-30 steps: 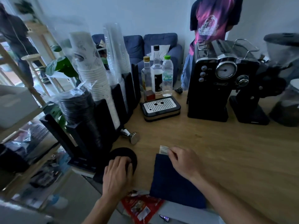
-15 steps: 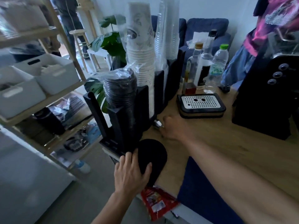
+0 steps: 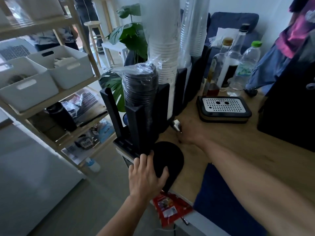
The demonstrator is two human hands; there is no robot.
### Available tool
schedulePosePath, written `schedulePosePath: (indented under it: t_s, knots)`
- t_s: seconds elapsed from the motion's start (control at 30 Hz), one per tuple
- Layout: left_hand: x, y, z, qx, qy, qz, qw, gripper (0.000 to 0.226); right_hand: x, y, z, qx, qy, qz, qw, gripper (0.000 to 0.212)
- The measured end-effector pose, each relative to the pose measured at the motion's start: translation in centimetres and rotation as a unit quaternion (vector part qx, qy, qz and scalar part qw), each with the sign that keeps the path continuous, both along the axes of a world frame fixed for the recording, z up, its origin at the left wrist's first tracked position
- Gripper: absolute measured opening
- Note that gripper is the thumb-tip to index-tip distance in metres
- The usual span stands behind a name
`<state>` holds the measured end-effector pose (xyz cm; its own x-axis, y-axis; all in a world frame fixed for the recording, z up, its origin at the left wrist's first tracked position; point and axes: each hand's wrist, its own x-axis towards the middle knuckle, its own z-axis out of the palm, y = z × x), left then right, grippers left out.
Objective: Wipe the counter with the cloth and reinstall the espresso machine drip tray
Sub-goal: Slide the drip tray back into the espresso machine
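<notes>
Seemingly clearing the table to wipe, my left hand rests flat on the mat, my right hand meets the tamper, grip unseen; next, lift it aside.

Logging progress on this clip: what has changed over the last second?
The right hand left the blue cloth and reached forward-left to the metal tamper; whether it grips it is unclear. The left hand stays on the black round mat; cloth and drip tray lie where they were.
</notes>
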<state>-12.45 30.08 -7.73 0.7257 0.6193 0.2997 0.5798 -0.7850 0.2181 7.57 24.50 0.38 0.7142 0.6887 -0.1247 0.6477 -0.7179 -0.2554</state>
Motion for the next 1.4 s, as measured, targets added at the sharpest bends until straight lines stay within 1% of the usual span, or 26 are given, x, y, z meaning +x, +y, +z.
schedulePosePath:
  t_s: [0.07, 0.13, 0.2, 0.27, 0.4, 0.5, 0.67, 0.83, 1.0, 1.07, 1.13, 1.2, 1.23, 1.3, 1.4]
  knots:
    - [-0.1, 0.0, 0.0, -0.002, -0.003, 0.001, 1.000, 0.072, -0.4, -0.7, -0.3, 0.044, 0.021, 0.014, 0.999, 0.023]
    - [-0.1, -0.1, 0.0, -0.002, -0.008, 0.005, 1.000, 0.072, -1.2, -1.3, -0.4, 0.090, 0.072, 0.021, 0.993, 0.024]
    - [-0.1, -0.2, 0.1, -0.005, -0.011, 0.005, 1.000, 0.073, -2.3, -1.8, -0.5, 0.168, 0.135, 0.026, 0.976, 0.023]
    - [0.0, -0.3, 0.1, -0.010, -0.010, 0.005, 1.000, 0.073, -3.6, -2.3, -1.0, 0.199, 0.168, 0.025, 0.965, 0.022]
    - [0.0, -0.3, 0.2, -0.016, -0.006, 0.008, 1.000, 0.073, -5.3, -2.7, -2.3, 0.196, 0.173, 0.025, 0.965, 0.025]
    - [0.0, -0.3, 0.1, -0.016, -0.012, 0.010, 1.000, 0.072, -5.5, -2.8, -2.9, 0.206, 0.162, 0.044, 0.964, 0.025]
    - [-0.2, -0.3, 0.1, -0.017, -0.008, 0.006, 1.000, 0.071, -5.7, -3.2, -3.5, 0.201, 0.172, 0.069, 0.962, 0.027]
    - [-0.3, -0.3, 0.4, -0.023, -0.005, 0.002, 1.000, 0.069, -6.0, -3.1, -3.3, 0.216, 0.129, 0.075, 0.965, 0.021]
    - [-0.9, -0.1, 0.4, -0.043, 0.013, 0.004, 0.999, 0.067, -6.7, -3.0, -3.0, 0.187, 0.135, 0.066, 0.971, 0.025]
    - [-1.2, -0.3, 0.9, -0.074, 0.016, 0.009, 0.997, 0.060, -6.7, -3.9, -2.5, 0.195, 0.150, 0.045, 0.968, 0.025]
    - [-1.3, -0.9, 1.8, -0.133, 0.013, 0.023, 0.991, 0.043, -6.3, -5.4, -1.9, 0.203, 0.160, 0.015, 0.966, 0.021]
    - [-1.3, -2.1, 2.9, -0.174, -0.023, -0.004, 0.984, 0.019, -5.7, -7.0, -1.2, 0.215, 0.156, -0.023, 0.964, 0.027]
    - [-1.0, -2.9, 3.4, -0.199, -0.041, -0.032, 0.979, 0.014, -5.3, -7.9, -1.0, 0.227, 0.154, -0.045, 0.961, 0.031]
    - [0.2, -4.6, 4.1, -0.254, -0.052, -0.081, 0.962, 0.023, -4.3, -9.5, -0.9, 0.256, 0.153, -0.093, 0.950, 0.034]
    - [3.4, -6.1, 5.3, -0.322, -0.066, -0.109, 0.938, 0.029, -2.4, -11.4, -0.5, 0.297, 0.129, -0.157, 0.933, 0.036]
